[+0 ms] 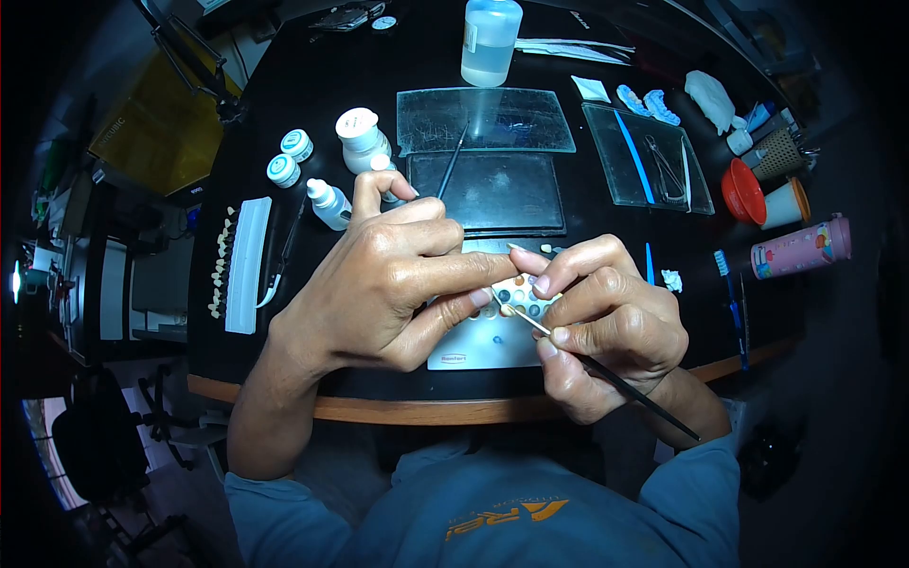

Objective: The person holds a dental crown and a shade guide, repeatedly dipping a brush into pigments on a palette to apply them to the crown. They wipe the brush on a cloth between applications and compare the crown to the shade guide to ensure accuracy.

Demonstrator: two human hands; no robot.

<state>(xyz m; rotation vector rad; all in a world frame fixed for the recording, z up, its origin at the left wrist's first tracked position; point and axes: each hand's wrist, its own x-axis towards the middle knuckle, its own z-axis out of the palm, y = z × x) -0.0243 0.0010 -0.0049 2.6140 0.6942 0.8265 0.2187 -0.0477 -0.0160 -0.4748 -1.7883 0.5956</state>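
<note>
My right hand is closed around a thin dark-handled brush, whose pale end points up and left. Thumb and index finger of my left hand are pinched on something too small to make out, at the brush's tip. Both hands meet above a white palette with round wells of several colours, which they partly cover. Small tooth-coloured pieces lie near the palette's upper edge. Behind my left hand, a dark brush rests across a glass slab and a dark slab.
At left are a shade guide, a dropper bottle and white jars. A liquid bottle stands at the back. To the right are a glass plate with tools, a red bowl, a pink bottle and a toothbrush.
</note>
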